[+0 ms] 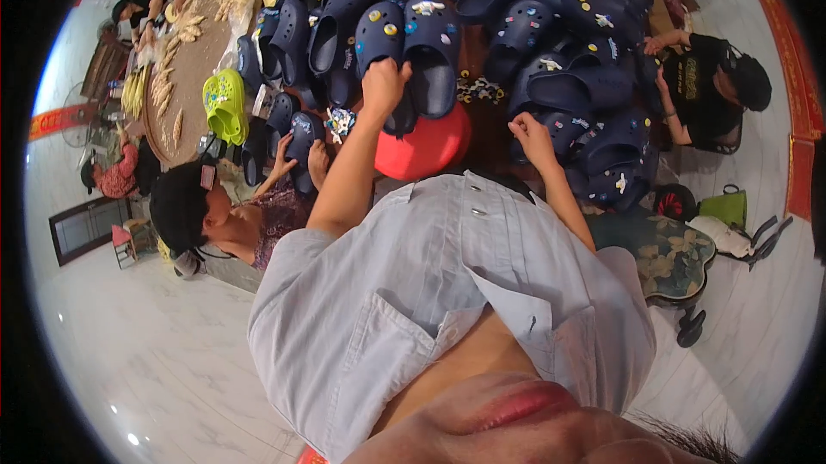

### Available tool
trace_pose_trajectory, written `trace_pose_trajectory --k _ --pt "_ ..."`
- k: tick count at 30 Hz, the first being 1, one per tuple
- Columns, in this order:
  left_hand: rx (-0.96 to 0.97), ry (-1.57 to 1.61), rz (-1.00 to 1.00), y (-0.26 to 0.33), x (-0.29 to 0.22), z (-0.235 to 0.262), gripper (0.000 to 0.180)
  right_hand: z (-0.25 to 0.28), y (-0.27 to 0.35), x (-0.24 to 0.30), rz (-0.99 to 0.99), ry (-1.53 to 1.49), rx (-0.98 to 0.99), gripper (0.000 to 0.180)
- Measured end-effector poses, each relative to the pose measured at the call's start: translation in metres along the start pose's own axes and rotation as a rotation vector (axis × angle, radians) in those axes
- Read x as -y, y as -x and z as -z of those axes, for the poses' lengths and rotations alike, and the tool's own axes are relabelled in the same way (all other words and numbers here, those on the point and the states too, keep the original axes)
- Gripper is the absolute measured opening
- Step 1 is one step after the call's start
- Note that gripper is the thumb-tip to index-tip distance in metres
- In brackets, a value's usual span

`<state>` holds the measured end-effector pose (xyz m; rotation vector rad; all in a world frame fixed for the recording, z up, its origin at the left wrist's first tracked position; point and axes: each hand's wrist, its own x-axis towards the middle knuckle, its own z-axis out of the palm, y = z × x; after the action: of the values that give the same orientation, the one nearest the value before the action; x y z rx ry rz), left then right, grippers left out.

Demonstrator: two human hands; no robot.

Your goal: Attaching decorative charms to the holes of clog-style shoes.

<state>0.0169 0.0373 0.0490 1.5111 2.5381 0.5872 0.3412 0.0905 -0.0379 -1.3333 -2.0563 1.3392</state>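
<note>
My left hand (385, 89) is closed over the foot opening of a navy clog (379, 34) with yellow and white charms on its toe. Beside it, toe pointing away from me, stands a second navy clog (432, 55) with a white figure charm. My right hand (532, 139) is raised near the navy clogs on the right, thumb and fingers pinched together. Whatever may be between those fingertips is too small to make out. A cluster of small charms (482, 89) lies between my hands, beyond the round red stool top (443, 141).
Navy clogs (576, 85) are heaped across the table. A lime-green clog (225, 107) lies at the left, near a charm pile (341, 124). A person in a black cap (181, 210) handles a clog close on my left; another person (710, 89) sits at the right.
</note>
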Motion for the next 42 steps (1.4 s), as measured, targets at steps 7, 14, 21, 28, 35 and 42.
trace_pose_trajectory --k 7,14,21,28,35,42 --pt "0.067 -0.054 -0.008 -0.116 0.008 -0.052 0.043 0.011 0.053 -0.032 -0.048 0.184 -0.061 0.018" --pt "0.151 -0.189 0.037 -0.200 0.025 -0.102 0.044 0.010 0.107 -0.059 -0.231 0.287 0.009 0.021" --pt "0.238 -0.279 0.065 -0.222 0.038 -0.139 0.042 -0.001 0.124 -0.080 -0.361 0.262 0.068 0.023" --pt "0.336 -0.261 0.000 -0.224 0.037 -0.152 0.048 0.008 0.106 -0.057 -0.232 0.172 -0.058 0.025" --pt "0.366 0.076 0.004 -0.190 0.041 -0.112 0.033 0.046 0.031 -0.049 -0.196 0.259 -0.262 0.054" --pt "0.233 0.569 -0.034 -0.045 0.030 -0.050 0.020 0.083 -0.030 -0.088 -0.198 0.486 -0.367 0.031"
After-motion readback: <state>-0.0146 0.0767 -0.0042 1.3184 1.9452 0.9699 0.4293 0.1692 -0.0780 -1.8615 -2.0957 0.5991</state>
